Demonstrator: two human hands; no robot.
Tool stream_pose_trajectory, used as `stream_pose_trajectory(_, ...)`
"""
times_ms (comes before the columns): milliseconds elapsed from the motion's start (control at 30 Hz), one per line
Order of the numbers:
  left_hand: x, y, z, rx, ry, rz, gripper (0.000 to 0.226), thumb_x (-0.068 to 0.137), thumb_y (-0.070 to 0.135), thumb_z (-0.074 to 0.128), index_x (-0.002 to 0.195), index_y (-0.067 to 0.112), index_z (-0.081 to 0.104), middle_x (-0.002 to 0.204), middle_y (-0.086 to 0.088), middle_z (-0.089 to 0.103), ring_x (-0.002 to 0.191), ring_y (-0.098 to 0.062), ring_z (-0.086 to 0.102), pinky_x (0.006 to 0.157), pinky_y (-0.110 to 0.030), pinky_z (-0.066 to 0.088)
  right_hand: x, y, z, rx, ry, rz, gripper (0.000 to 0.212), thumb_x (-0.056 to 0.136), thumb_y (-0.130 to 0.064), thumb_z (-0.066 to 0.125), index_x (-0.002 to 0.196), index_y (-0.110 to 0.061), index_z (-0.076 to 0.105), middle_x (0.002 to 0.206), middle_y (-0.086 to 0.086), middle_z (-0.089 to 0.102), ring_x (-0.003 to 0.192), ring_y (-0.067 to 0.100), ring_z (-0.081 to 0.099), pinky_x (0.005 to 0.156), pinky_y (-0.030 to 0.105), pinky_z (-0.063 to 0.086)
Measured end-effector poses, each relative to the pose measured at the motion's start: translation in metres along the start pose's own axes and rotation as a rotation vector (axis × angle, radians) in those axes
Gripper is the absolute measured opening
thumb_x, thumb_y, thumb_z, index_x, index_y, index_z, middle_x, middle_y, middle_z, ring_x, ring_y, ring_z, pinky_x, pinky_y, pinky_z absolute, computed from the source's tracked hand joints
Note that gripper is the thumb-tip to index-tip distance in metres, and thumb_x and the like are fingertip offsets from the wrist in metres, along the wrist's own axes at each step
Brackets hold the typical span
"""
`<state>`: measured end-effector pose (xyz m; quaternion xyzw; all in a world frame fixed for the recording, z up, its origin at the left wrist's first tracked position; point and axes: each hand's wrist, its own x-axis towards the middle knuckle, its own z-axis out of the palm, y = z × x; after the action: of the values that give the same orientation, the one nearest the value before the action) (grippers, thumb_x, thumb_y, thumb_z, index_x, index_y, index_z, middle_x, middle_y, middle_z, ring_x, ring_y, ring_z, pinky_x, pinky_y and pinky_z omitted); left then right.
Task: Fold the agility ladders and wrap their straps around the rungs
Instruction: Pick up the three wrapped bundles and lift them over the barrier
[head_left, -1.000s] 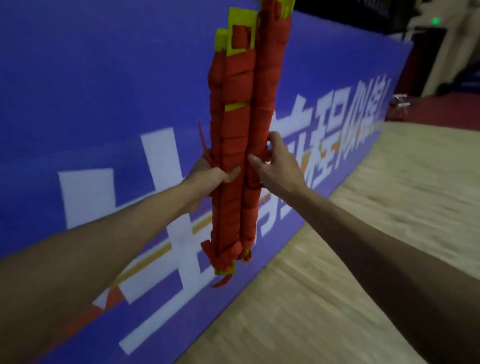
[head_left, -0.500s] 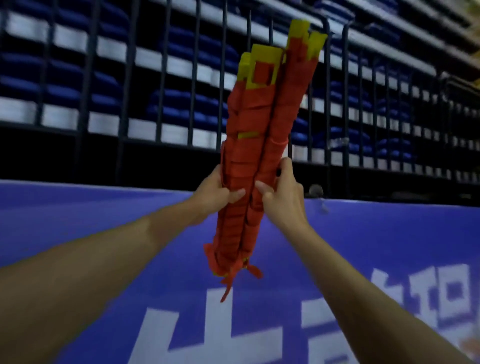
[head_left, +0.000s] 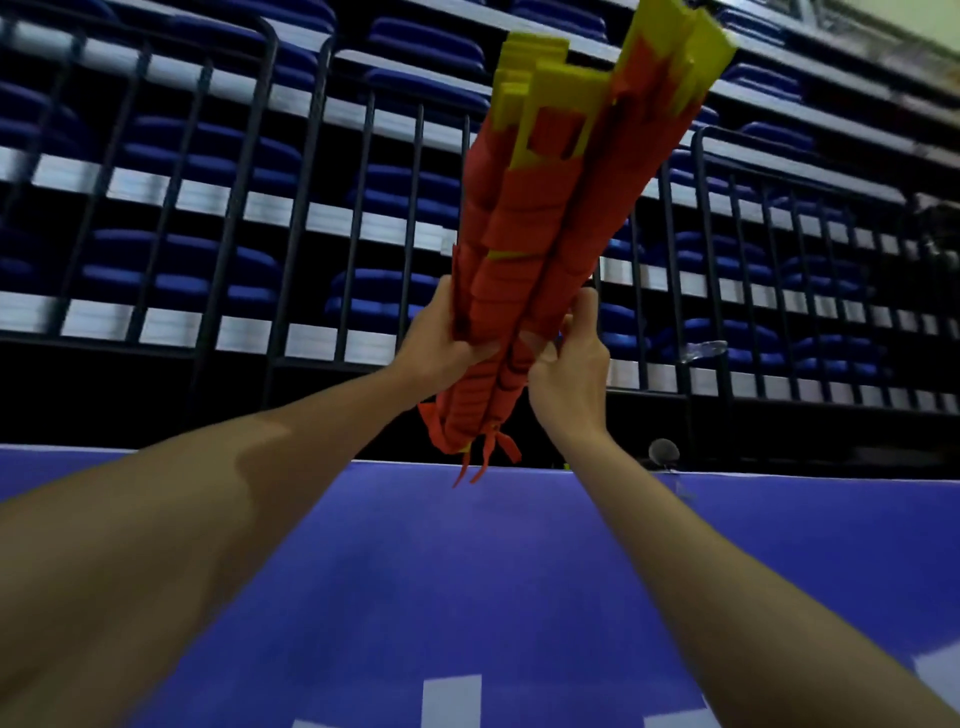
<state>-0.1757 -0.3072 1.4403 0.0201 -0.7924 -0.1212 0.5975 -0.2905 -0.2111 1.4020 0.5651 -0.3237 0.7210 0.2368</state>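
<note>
I hold a long bundle of folded agility ladders (head_left: 530, 249) upright and tilted to the right, raised in front of me. Orange straps are wound around the stacked yellow rungs, whose ends (head_left: 670, 67) stick out at the top. Loose orange strap tails (head_left: 488, 452) hang from the bottom end. My left hand (head_left: 441, 343) grips the bundle's left side low down. My right hand (head_left: 569, 358) grips the right side at the same height, fingers pressed on the wrapped straps.
A blue padded barrier (head_left: 467, 571) with white lettering runs across below the bundle. Behind it stands a dark metal railing (head_left: 228, 208), with rows of blue stadium seats (head_left: 218, 150) beyond. A small round object (head_left: 663, 451) sits on the barrier's top edge.
The view has tilted up from the wooden floor and barrier to the railing and seats. Both hands have raised the bundle higher and tilted it to the right, keeping the same grip.
</note>
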Motion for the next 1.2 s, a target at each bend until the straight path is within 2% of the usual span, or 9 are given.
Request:
stream_pose_trajectory(133,0.008,-0.041,0.010,0.001,0.014,0.027,0.074,0.068,0.026,0.071,0.135,0.026,0.039,0.113,0.010,0.062,0.095,0.015,0.059,0.080,-0.009,0.048,0.001,0.041,0.017,0.040,-0.015,-0.003,0.042,0.089,0.011,0.049,0.086,-0.030,0.040,0.076,-0.002,0.060,0.060,-0.006,0.053,0.055,0.005,0.037)
stream_pose_trajectory(233,0.018,-0.076,0.016,0.007,0.025,0.073,0.072,0.069,0.023,0.071,0.132,0.028,0.038,0.110,0.012,0.061,0.090,0.022,0.057,0.076,-0.002,0.044,0.003,0.077,0.035,0.006,0.006,-0.011,0.050,0.087,0.013,0.045,0.090,-0.036,0.040,0.078,-0.001,0.061,0.061,-0.003,0.052,0.057,0.006,0.038)
stream_pose_trajectory(467,0.031,-0.194,0.037,-0.071,0.073,0.038,0.065,0.057,0.042,0.072,0.116,0.040,0.047,0.111,0.008,0.067,0.103,-0.009,0.065,0.089,-0.036,0.054,0.003,0.175,0.088,-0.071,0.000,-0.039,0.058,0.084,0.016,0.039,0.095,-0.041,0.042,0.089,0.004,0.064,0.081,0.019,0.064,0.069,0.019,0.050)
stream_pose_trajectory(633,0.035,-0.267,0.049,-0.049,0.032,-0.029,0.081,0.057,0.045,0.070,0.131,0.036,0.037,0.117,0.012,0.063,0.109,-0.007,0.061,0.093,-0.027,0.051,0.000,0.226,0.118,-0.071,-0.080,0.048,0.058,0.082,0.018,0.041,0.108,-0.033,0.050,0.087,-0.010,0.066,0.074,-0.011,0.060,0.069,0.003,0.041)
stream_pose_trajectory(700,0.043,-0.293,0.052,0.010,-0.025,-0.041,0.087,0.061,0.045,0.071,0.138,0.032,0.032,0.130,0.005,0.058,0.120,-0.013,0.057,0.102,-0.039,0.048,-0.003,0.250,0.128,-0.145,-0.101,0.084,0.057,0.086,0.010,0.047,0.133,-0.023,0.045,0.096,0.002,0.070,0.080,0.007,0.064,0.074,0.019,0.047)
stream_pose_trajectory(800,0.048,-0.313,0.057,0.156,-0.098,-0.083,0.105,0.065,0.044,0.071,0.150,0.021,0.013,0.136,0.004,0.049,0.124,-0.025,0.054,0.101,-0.046,0.046,-0.003,0.277,0.136,-0.289,-0.160,0.117,0.049,0.095,-0.018,0.056,0.137,-0.012,0.033,0.112,0.016,0.068,0.098,0.039,0.064,0.078,0.046,0.050)
stream_pose_trajectory(933,0.054,-0.338,0.074,0.217,-0.167,-0.233,0.106,0.053,0.054,0.067,0.139,0.015,0.020,0.131,-0.005,0.035,0.122,-0.027,0.050,0.102,-0.044,0.045,-0.005,0.310,0.137,-0.355,-0.330,0.186,0.078,0.090,-0.066,0.044,0.143,-0.015,0.021,0.128,0.011,0.062,0.114,0.038,0.058,0.095,0.050,0.046)
stream_pose_trajectory(1100,0.059,-0.359,0.076,0.377,-0.473,-0.399,0.075,0.043,0.054,0.074,0.109,0.021,0.061,0.122,-0.021,0.051,0.119,-0.038,0.050,0.103,-0.050,0.046,-0.017,0.361,0.123,-0.682,-0.535,0.015,0.040,0.105,-0.032,0.034,0.143,-0.022,0.042,0.136,0.017,0.052,0.124,0.039,0.049,0.104,0.052,0.037)
stream_pose_trajectory(1200,0.040,-0.348,0.081,0.519,-0.310,-0.270,0.107,0.042,0.053,0.082,0.133,0.011,0.043,0.132,-0.014,0.033,0.125,-0.030,0.043,0.109,-0.045,0.040,-0.024,0.394,0.111,-0.723,-0.519,-0.218,0.041,0.083,-0.014,0.064,0.124,-0.021,0.062,0.114,0.017,0.064,0.104,0.040,0.062,0.084,0.053,0.053)
